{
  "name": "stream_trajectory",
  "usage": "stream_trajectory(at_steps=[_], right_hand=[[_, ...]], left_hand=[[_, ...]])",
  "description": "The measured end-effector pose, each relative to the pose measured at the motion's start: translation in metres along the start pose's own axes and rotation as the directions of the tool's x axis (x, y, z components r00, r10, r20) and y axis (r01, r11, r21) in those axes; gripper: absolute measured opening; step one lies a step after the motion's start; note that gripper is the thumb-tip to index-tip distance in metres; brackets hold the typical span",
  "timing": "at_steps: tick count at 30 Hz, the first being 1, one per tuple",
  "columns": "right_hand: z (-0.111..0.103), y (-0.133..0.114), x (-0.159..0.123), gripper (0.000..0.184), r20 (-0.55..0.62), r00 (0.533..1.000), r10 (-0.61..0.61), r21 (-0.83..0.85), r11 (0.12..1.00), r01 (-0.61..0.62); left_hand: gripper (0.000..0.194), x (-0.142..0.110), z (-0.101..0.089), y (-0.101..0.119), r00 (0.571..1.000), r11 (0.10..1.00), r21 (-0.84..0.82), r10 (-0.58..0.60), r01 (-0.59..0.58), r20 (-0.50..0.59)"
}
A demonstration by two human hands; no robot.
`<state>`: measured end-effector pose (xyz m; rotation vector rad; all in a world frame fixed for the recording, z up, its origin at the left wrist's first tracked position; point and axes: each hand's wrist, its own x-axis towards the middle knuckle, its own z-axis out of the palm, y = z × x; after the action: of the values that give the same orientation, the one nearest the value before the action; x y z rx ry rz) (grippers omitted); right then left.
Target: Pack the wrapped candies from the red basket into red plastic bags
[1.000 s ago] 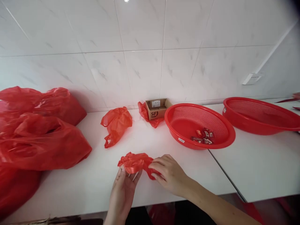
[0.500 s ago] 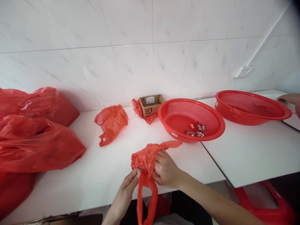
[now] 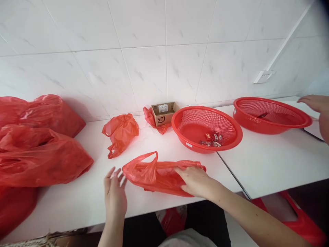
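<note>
A red plastic carrier bag [image 3: 164, 178] lies spread sideways on the white table in front of me, with one handle loop standing up at its left part. My left hand [image 3: 115, 193] is open beside the bag's left end, fingers apart and holding nothing. Over the right part of the bag, my right hand [image 3: 194, 180] reaches in at the mouth with its fingers stretched out, partly covered by the film. Beyond it stands a red mesh basket [image 3: 185, 137] with several small wrapped packets [image 3: 212, 139] inside.
Full red bags [image 3: 43, 154] are heaped at the left. A crumpled red bag [image 3: 122, 132] and a small cardboard box [image 3: 164, 118] sit near the wall. Further right are a second red basket [image 3: 257, 125] and another person's hand [image 3: 316, 104]. A red stool [image 3: 303, 219] stands below.
The bunched bag has been opened out and laid wide on the table. My left hand let go and moved left. A small packet now shows in the second basket, near the other person's hand.
</note>
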<state>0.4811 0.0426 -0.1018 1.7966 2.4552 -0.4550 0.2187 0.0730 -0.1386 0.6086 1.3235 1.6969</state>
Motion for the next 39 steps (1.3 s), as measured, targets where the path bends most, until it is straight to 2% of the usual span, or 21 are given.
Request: stream_trajectory(at_steps=[1,2,3,4,5,6,7,8,11,13,17,19,21,23,26,28,30,32,33,36,39], right_hand=[[-0.003,-0.003,0.000,0.061,-0.008,1.000,0.004,-0.007,1.000,-0.004],[-0.004,-0.006,0.001,0.055,-0.023,1.000,0.003,-0.010,1.000,-0.004],[-0.003,-0.010,0.003,0.048,-0.038,0.999,-0.004,-0.007,1.000,0.004],[-0.002,-0.015,0.005,0.043,-0.054,0.998,-0.016,-0.002,1.000,0.016],[0.001,-0.021,0.008,0.039,-0.066,0.997,-0.033,0.003,0.999,0.033],[0.003,-0.028,0.010,0.036,-0.073,0.996,-0.053,0.005,0.999,0.054],[0.007,-0.035,0.011,0.035,-0.075,0.994,-0.081,-0.001,0.997,0.081],[0.010,-0.041,0.012,0.036,-0.070,0.991,-0.113,-0.012,0.994,0.112],[0.020,-0.050,0.012,0.048,0.016,0.983,-0.185,-0.024,0.982,0.186],[0.022,-0.042,0.013,0.065,0.092,0.985,-0.147,-0.004,0.989,0.148],[0.009,-0.002,0.015,0.080,0.151,0.986,0.073,0.069,0.994,-0.085],[-0.002,0.015,0.013,0.082,0.146,0.982,0.116,0.100,0.986,-0.131],[-0.012,0.022,0.009,0.080,0.113,0.990,0.082,0.113,0.989,-0.094],[-0.018,0.018,0.005,0.066,0.035,0.999,0.007,0.128,0.992,-0.012],[-0.016,0.001,0.007,0.035,-0.095,0.991,-0.096,0.112,0.988,0.106],[-0.007,-0.011,0.014,0.031,-0.117,0.985,-0.124,0.044,0.990,0.130],[0.003,-0.018,0.023,0.027,-0.107,0.985,-0.137,-0.011,0.991,0.137],[0.013,-0.023,0.030,0.025,-0.090,0.986,-0.144,-0.032,0.989,0.141],[0.017,-0.023,0.032,0.025,-0.086,0.986,-0.145,-0.034,0.989,0.142],[0.023,-0.020,0.029,0.028,-0.068,0.988,-0.138,-0.015,0.990,0.137],[0.023,-0.007,0.018,0.045,0.102,0.988,-0.114,0.161,0.982,0.096]], left_hand=[[0.024,-0.014,0.004,0.004,0.984,0.983,0.057,0.177,-0.176,-0.020],[0.027,-0.030,0.009,0.009,0.914,0.901,0.163,0.406,-0.402,0.013],[0.028,-0.046,0.014,0.013,0.788,0.747,0.262,0.603,-0.612,0.122],[0.026,-0.060,0.020,0.015,0.676,0.592,0.335,0.689,-0.733,0.261],[0.024,-0.071,0.026,0.014,0.599,0.456,0.398,0.688,-0.796,0.410],[0.024,-0.077,0.032,0.010,0.557,0.356,0.439,0.646,-0.825,0.523],[0.027,-0.080,0.037,0.003,0.565,0.307,0.487,0.587,-0.818,0.580],[0.033,-0.077,0.041,-0.007,0.605,0.294,0.540,0.522,-0.789,0.601],[0.047,-0.050,0.040,-0.037,0.739,0.334,0.660,0.318,-0.674,0.594],[0.057,-0.025,0.028,-0.045,0.797,0.365,0.710,0.216,-0.602,0.564],[0.058,0.017,-0.011,-0.028,0.876,0.377,0.792,0.162,-0.480,0.454],[0.054,0.025,-0.025,-0.018,0.895,0.374,0.816,0.106,-0.440,0.434],[0.053,0.022,-0.029,-0.013,0.887,0.385,0.814,0.033,-0.436,0.460],[0.055,0.010,-0.025,-0.013,0.871,0.390,0.802,-0.002,-0.451,0.491],[0.066,-0.018,-0.008,-0.011,0.850,0.288,0.807,0.055,-0.515,0.523],[0.067,-0.036,0.004,-0.010,0.802,0.201,0.776,0.139,-0.598,0.581],[0.062,-0.051,0.016,-0.011,0.719,0.160,0.701,0.202,-0.695,0.666],[0.057,-0.059,0.026,-0.017,0.653,0.137,0.639,0.215,-0.757,0.726],[0.054,-0.059,0.030,-0.022,0.639,0.130,0.626,0.197,-0.769,0.743],[0.040,-0.044,0.036,-0.033,0.681,0.158,0.665,0.090,-0.730,0.726],[0.031,-0.007,0.033,-0.031,0.754,0.214,0.731,0.048,-0.648,0.655]])
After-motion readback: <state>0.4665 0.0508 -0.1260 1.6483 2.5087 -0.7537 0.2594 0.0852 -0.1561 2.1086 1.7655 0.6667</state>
